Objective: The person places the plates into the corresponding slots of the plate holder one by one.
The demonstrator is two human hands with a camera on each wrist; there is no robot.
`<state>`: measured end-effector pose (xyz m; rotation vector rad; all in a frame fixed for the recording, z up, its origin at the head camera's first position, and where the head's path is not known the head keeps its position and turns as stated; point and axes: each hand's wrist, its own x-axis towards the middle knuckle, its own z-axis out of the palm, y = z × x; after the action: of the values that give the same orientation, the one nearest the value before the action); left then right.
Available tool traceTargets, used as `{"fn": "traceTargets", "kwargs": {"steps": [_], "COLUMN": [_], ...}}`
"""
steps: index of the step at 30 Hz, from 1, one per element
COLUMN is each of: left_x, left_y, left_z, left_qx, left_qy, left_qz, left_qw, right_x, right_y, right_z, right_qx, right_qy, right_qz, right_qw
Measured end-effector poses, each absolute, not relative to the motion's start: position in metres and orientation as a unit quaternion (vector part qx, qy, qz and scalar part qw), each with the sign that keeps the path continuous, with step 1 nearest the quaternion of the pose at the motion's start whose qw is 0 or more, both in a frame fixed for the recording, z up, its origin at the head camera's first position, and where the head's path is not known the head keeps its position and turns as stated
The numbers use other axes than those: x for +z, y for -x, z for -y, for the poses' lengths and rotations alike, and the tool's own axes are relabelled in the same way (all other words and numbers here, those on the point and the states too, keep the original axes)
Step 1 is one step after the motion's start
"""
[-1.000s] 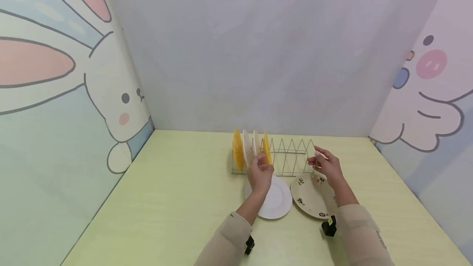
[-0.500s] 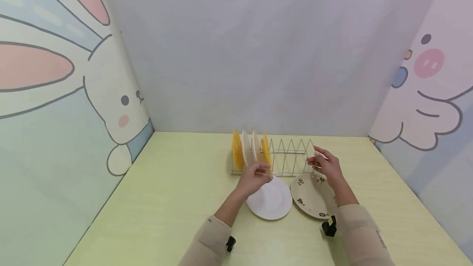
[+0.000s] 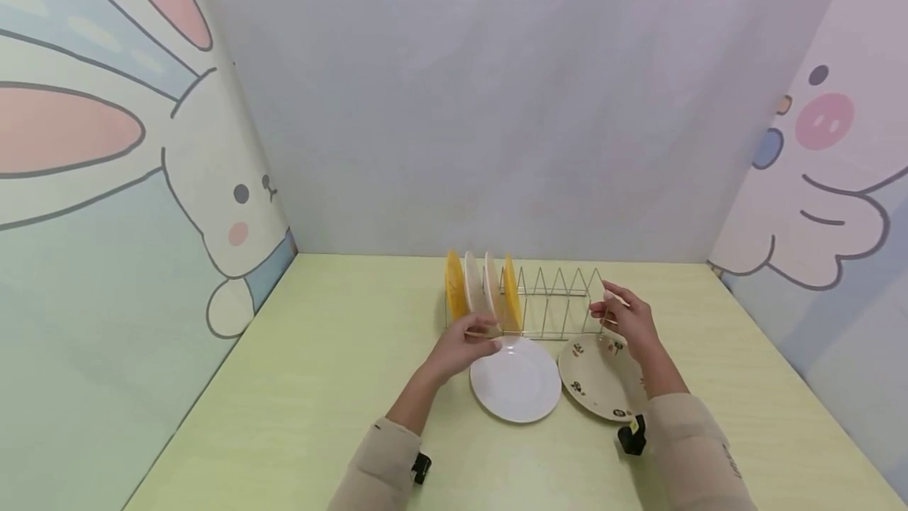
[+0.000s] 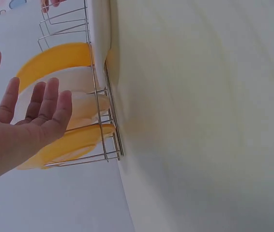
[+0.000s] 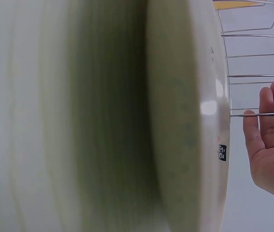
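A wire dish rack point(image 3: 553, 335) stands on the table. In its left part several plates stand upright: a yellow plate point(image 3: 455, 286), two white plates between, and another yellow plate point(image 3: 511, 290). My left hand point(image 3: 457, 349) is just in front of these plates, fingers loosely bent and nothing held, as the left wrist view also shows. At the rack's right end, my right hand point(image 3: 627, 318) grips the end wire; the thumb is out of sight in the right wrist view. A white plate point(image 3: 516, 381) and a cream patterned plate point(image 3: 603, 377) lie flat before the rack.
The pale yellow-green table point(image 3: 340, 322) meets a grey back wall point(image 3: 496, 140). Side walls with cartoon animals border it left and right. The rack's right slots hold no plates. The cream plate lies beneath my right wrist.
My left hand has come away from the right-hand yellow plate, moving left and toward me, off the white plate on the table. My right hand stays at the rack's end.
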<state>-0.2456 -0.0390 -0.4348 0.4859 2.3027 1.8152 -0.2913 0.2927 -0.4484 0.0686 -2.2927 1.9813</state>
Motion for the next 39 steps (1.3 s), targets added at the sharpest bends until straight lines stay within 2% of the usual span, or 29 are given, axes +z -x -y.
{"fn": "traceTargets", "kwargs": {"steps": [12,16,21,26,39], "left_x": [-0.412,-0.427,-0.445,-0.448,-0.455], "left_y": [0.229,0.239,0.25,0.251,0.265], "left_z": [0.059,0.064,0.068,0.067,0.059], "left_qx": [0.589,0.581,0.566,0.563,0.555], "left_qy": [-0.178,-0.184,-0.171,-0.136,-0.106], "left_qz": [-0.784,-0.788,-0.795,-0.794,-0.792], "left_qw": [0.083,0.089,0.132,0.187,0.232], "right_x": [-0.447,-0.44,-0.434,-0.443,-0.455], "right_y": [0.292,0.288,0.283,0.288,0.296], "right_z": [-0.293,-0.29,-0.286,-0.291,-0.296], "right_qx": [0.657,0.661,0.66,0.655,0.647], "right_qy": [-0.018,-0.019,-0.019,-0.02,-0.027], "right_qz": [0.752,0.749,0.75,0.754,0.76], "right_qw": [0.047,0.042,0.041,0.043,0.055]}}
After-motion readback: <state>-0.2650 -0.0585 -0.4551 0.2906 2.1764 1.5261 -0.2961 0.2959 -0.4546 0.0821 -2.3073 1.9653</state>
